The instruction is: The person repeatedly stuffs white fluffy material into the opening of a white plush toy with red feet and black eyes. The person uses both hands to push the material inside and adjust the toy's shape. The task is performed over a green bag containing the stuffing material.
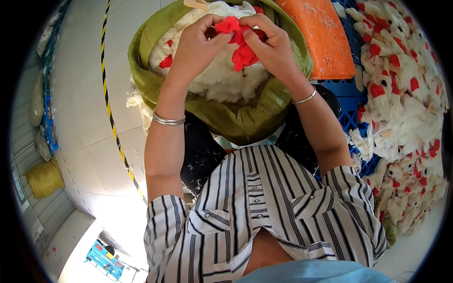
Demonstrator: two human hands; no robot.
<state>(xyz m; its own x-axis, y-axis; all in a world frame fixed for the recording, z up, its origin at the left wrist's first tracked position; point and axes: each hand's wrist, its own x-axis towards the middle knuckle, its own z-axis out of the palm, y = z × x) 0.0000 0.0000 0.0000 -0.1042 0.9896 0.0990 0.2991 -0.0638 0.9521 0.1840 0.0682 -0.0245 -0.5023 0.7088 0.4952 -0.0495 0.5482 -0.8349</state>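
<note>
Both my hands are raised over a green woven sack (226,115) with its edge rolled down. White fluffy plush pieces (217,87) with red bits fill the sack. My left hand (200,45) pinches the left end of a red plush fabric piece (243,54) between thumb and fingers. On the other side my right hand (271,45) grips the same red piece, thumb pressed on it. The lower part of the red piece hangs between my hands in soft lobes.
Right of the sack lies an orange foam sheet (321,40) on blue plastic pallets (347,101). A big heap of white and red plush pieces (401,108) covers the far right. Black and yellow tape (111,113) runs along the floor at left. A yellow bundle (45,180) stands by the left wall.
</note>
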